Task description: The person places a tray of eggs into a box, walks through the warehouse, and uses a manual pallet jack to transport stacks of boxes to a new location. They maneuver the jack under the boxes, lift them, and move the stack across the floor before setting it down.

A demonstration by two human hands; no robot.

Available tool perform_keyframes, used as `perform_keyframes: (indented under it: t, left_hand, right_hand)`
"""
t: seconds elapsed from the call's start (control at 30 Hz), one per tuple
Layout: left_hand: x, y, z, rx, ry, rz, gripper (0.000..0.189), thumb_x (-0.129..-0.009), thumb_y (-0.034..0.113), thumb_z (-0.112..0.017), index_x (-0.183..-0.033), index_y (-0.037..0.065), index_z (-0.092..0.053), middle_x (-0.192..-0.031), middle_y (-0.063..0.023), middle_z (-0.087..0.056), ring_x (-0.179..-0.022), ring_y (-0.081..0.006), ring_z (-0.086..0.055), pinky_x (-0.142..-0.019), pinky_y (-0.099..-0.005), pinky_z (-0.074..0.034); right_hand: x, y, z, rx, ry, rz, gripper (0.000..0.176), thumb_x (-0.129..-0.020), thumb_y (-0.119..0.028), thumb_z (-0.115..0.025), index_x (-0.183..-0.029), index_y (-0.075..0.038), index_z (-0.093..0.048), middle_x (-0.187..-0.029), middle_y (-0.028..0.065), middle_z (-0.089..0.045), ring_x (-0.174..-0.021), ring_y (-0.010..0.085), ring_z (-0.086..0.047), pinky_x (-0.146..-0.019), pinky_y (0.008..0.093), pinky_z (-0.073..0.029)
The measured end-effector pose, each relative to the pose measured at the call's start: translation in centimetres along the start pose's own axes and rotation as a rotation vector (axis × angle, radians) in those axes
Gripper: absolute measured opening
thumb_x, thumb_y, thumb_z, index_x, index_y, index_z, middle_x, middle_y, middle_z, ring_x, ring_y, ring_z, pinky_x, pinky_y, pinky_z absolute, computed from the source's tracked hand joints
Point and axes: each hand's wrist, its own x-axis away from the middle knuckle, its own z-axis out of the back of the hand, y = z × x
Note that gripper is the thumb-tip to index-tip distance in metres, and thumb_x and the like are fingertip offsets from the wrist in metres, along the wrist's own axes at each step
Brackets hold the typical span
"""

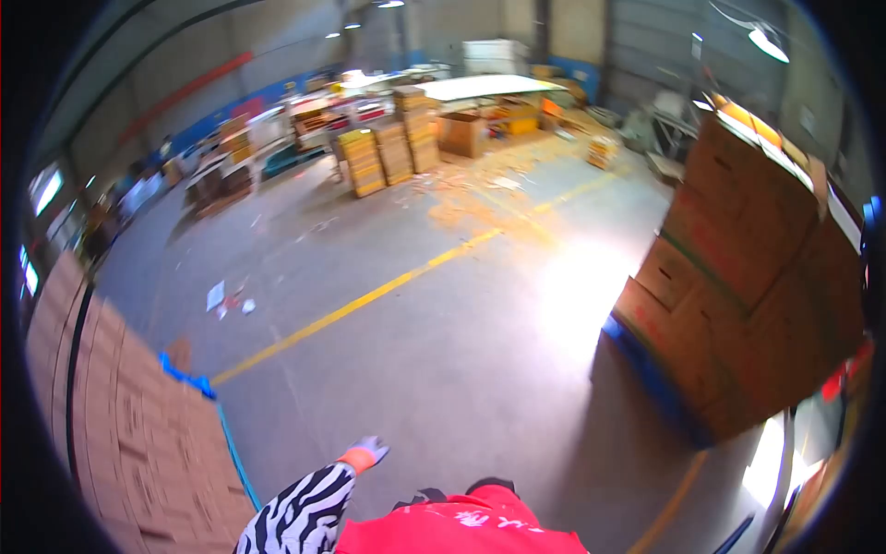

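Observation:
My left hand (372,450), in a pale glove with an orange cuff, hangs low in front of me beside my red top (452,528). Its fingers look loosely apart, though small and blurred, and nothing shows in them. A black-and-white striped sleeve (305,508) covers that arm. Nearest to this hand is the grey floor (434,406), with a stack of cardboard cartons (138,425) further left. My right hand is out of view.
Large cartons stand on a blue pallet (660,383) at right. A yellow line (369,302) crosses the floor. Paper scraps (216,295) lie to the left. Further back are tall stacks (392,152), an open cardboard box (461,136), scattered debris (480,189) and a long white-topped table (489,87).

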Motion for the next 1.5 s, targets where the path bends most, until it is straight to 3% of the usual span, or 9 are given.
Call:
perform_keyframes:
  t: [0.2, 0.27, 0.4, 0.57, 0.8, 0.93, 1.03, 1.13, 1.5]
  left_hand:
    - [-12.3, 29.6, 14.1, 0.05, -0.043, -0.73, 0.052, -0.086, 0.041, -0.052, -0.125, 0.006, -0.051, -0.125, -0.0167, -0.054, -0.115, -0.0316, -0.051, -0.096, -0.0391, -0.04]
    - [-13.5, 36.9, 16.2, 0.039, -0.183, -0.885, 0.052, -0.086, 0.041, -0.053, -0.126, 0.006, -0.051, -0.124, -0.016, -0.054, -0.114, -0.0303, -0.052, -0.097, -0.0378, -0.04]
    - [-20.3, 39.5, 16.1, 0.028, -0.391, -1.075, 0.051, -0.086, 0.033, -0.059, -0.129, 0.008, -0.049, -0.123, -0.0161, -0.056, -0.115, -0.0265, -0.053, -0.098, -0.034, -0.041]
    - [-28.4, 45.5, 15.6, -0.098, -0.408, -1.247, 0.063, -0.078, 0.025, -0.07, -0.132, 0.005, -0.043, -0.122, -0.0156, -0.055, -0.107, -0.0273, -0.056, -0.089, -0.0364, -0.046]
    - [-23.4, 60.0, 13.9, -0.164, -0.299, -2.064, 0.094, -0.065, 0.024, -0.077, -0.14, 0.003, -0.025, -0.14, -0.022, -0.032, -0.128, -0.0374, -0.032, -0.105, -0.0404, -0.029]
    - [-22.9, 59.7, 13.5, -0.326, -0.397, -2.492, 0.098, -0.056, 0.026, -0.08, -0.138, 0.006, -0.031, -0.142, -0.0201, -0.028, -0.131, -0.0376, -0.027, -0.107, -0.0466, -0.021]
    - [-26.3, 56.3, 13.5, -0.084, -0.869, -2.705, 0.04, -0.06, 0.018, -0.077, -0.096, 0.011, -0.06, -0.107, -0.0132, -0.059, -0.108, -0.0341, -0.052, -0.093, -0.0437, -0.041]
    - [-28.7, 51.9, 19.4, -0.136, -0.93, -2.718, 0.022, -0.056, 0.013, -0.074, -0.07, 0.013, -0.057, -0.075, -0.0102, -0.058, -0.081, -0.0324, -0.059, -0.076, -0.0401, -0.048]
    - [-26.2, 35.6, 34.6, 0.508, -1.038, -2.613, 0.038, -0.057, 0.005, -0.079, -0.09, 0.006, -0.061, -0.067, -0.0056, -0.057, -0.055, -0.0247, -0.054, -0.052, -0.0325, -0.043]
  right_hand:
    - [4.2, -2.7, -7.1, -0.307, 0.161, 0.063, 0.031, -0.081, -0.028, -0.055, -0.059, -0.02, -0.035, -0.041, 0.0013, -0.029, -0.029, 0.0235, -0.031, -0.03, 0.0376, -0.024]
    - [3.7, -4.1, -12.5, 0.051, 0.321, 0.293, 0.039, -0.076, -0.034, -0.069, -0.099, -0.004, -0.059, -0.078, 0.014, -0.063, -0.06, 0.0309, -0.06, -0.053, 0.0409, -0.048]
    - [24.6, -17.6, -26.1, 0.467, 0.461, 0.189, 0.056, -0.07, -0.044, -0.071, -0.108, -0.003, -0.06, -0.104, 0.019, -0.064, -0.095, 0.0369, -0.061, -0.078, 0.0435, -0.049]
    - [32.5, -21.8, -36.1, 0.185, 0.307, 0.121, 0.069, -0.069, -0.038, -0.067, -0.124, -0.003, -0.046, -0.106, 0.0211, -0.062, -0.097, 0.0368, -0.059, -0.082, 0.043, -0.048]
    - [50.0, -21.1, -45.8, 0.399, 0.526, 0.161, 0.052, -0.076, -0.035, -0.059, -0.123, -0.015, -0.049, -0.102, 0.0133, -0.064, -0.092, 0.0313, -0.062, -0.079, 0.044, -0.047]
    - [59.2, -20.3, -52.1, 0.409, 0.54, 0.099, 0.048, -0.076, -0.032, -0.061, -0.121, -0.02, -0.051, -0.103, 0.0108, -0.062, -0.093, 0.0288, -0.061, -0.079, 0.0427, -0.047]
    - [66.1, -19.9, -56.6, 0.501, 0.517, 0.096, 0.05, -0.074, -0.031, -0.064, -0.122, -0.022, -0.052, -0.103, 0.0087, -0.062, -0.094, 0.0276, -0.06, -0.081, 0.0409, -0.046]
    - [73.0, -20.0, -58.8, 0.584, 0.699, 0.112, 0.055, -0.065, -0.03, -0.072, -0.117, -0.02, -0.056, -0.103, 0.0089, -0.061, -0.097, 0.0277, -0.057, -0.089, 0.0387, -0.044]
    - [84.8, -10.1, -62.6, -0.832, 1.52, 0.497, 0.02, -0.074, 0.004, -0.063, -0.091, -0.003, -0.057, -0.083, 0.0058, -0.057, -0.073, 0.0156, -0.055, -0.068, 0.0285, -0.047]
